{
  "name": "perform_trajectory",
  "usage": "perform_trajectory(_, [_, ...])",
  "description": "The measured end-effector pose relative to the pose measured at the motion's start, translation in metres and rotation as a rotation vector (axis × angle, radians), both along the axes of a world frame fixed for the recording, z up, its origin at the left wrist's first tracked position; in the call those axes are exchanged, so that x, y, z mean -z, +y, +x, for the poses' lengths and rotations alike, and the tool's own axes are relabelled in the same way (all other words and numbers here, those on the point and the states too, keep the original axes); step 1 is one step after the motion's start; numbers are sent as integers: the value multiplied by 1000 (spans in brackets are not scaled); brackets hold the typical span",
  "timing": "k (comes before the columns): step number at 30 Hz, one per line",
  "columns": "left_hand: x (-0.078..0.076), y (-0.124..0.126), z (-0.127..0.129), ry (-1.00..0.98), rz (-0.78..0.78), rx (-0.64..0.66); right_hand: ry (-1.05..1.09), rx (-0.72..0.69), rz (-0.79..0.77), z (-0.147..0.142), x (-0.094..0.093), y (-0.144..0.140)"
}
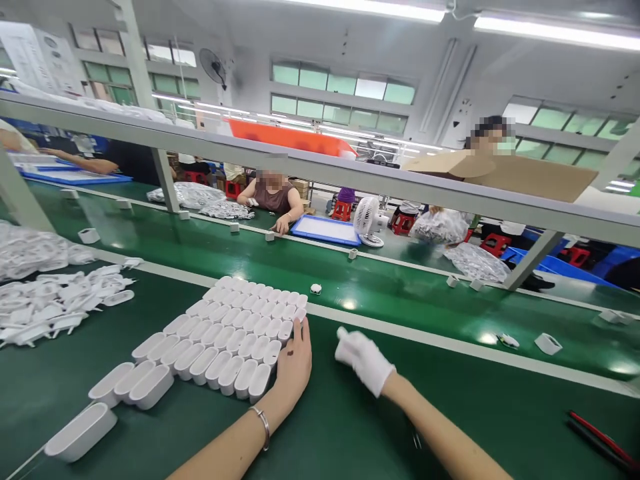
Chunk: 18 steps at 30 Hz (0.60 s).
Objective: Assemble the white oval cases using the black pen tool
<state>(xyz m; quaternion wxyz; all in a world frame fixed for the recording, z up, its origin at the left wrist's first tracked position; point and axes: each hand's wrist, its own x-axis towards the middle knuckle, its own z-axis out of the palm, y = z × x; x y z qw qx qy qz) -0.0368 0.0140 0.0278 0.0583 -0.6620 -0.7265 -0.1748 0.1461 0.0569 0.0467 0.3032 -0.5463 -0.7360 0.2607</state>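
Note:
My left hand [295, 360], bare with a metal bracelet at the wrist, rests against the right edge of a block of white oval housings [235, 327]. Its fingers are stretched along the outer pieces, gripping none. The housings stand in tight rows, hollow side up, with several trailing off toward the lower left. My right hand [364, 360], in a white glove, hovers over the green work surface [345, 427] to the right of the block. Its fingers are curled together; whether anything is inside cannot be made out. A small white part [315, 289] lies beyond the block.
White plastic parts [60, 300] are heaped at left beside a plastic bag [35, 250]. Red-and-black pliers-like handles [600, 440] lie at lower right. Single housings [549, 344] dot the green belt [400, 293]. An overhead shelf beam [320, 167] crosses ahead; a co-worker [275, 197] sits opposite.

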Motion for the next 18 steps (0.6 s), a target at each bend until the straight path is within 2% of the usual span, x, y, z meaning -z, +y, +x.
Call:
perform_trajectory(1, [1, 2, -1, 8, 6, -7, -13, 90, 9, 0, -4, 23])
perform_trajectory(4, [1, 5, -2, 25, 46, -21, -75, 236, 33, 8, -20, 84])
perform_trajectory(7, [4, 2, 1, 31, 100, -14, -190, 327, 36, 10, -25, 118])
perform_trajectory(9, [10, -2, 7, 34, 126, 0, -265, 345, 49, -1, -24, 130])
perform_trajectory(12, [22, -11, 20, 35, 191, 49, -353, 227, 104, -42, -24, 145])
perform_trajectory(15, [28, -17, 29, -17, 258, 105, -408, -46, 134, -94, -26, 157])
perform_trajectory(18, [26, -18, 31, -112, 219, 105, -433, -240, 125, -134, -27, 163])
